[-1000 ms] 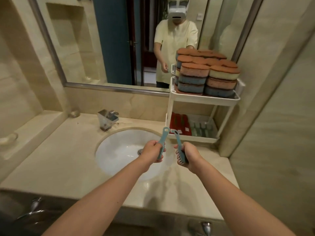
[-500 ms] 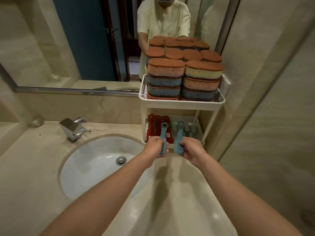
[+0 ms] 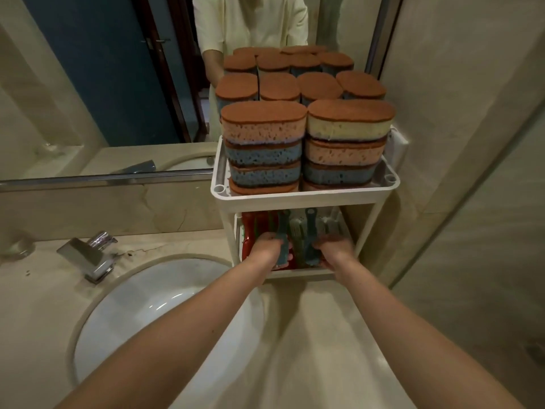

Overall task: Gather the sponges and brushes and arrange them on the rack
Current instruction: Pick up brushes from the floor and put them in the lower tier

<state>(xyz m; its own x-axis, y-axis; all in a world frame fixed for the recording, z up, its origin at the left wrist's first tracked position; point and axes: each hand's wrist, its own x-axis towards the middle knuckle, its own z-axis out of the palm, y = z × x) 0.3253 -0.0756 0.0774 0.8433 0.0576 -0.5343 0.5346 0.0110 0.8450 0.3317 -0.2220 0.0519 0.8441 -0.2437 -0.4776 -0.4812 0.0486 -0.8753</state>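
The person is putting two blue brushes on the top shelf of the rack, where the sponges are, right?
Not quite. The head view shows the left hand and right hand holding the two blue brushes at the bottom shelf of the rack, beside other brushes. The top shelf holds only the stacked sponges.

Beige stone table (image 3: 318,335) carries a white two-tier rack (image 3: 306,199) at its rear right corner. Top shelf: stacked sponges (image 3: 306,137), brown-topped. Lower shelf: red brushes (image 3: 249,231) left, grey-green brushes (image 3: 330,224) right. Chrome faucet (image 3: 88,255) behind inset basin (image 3: 153,305).
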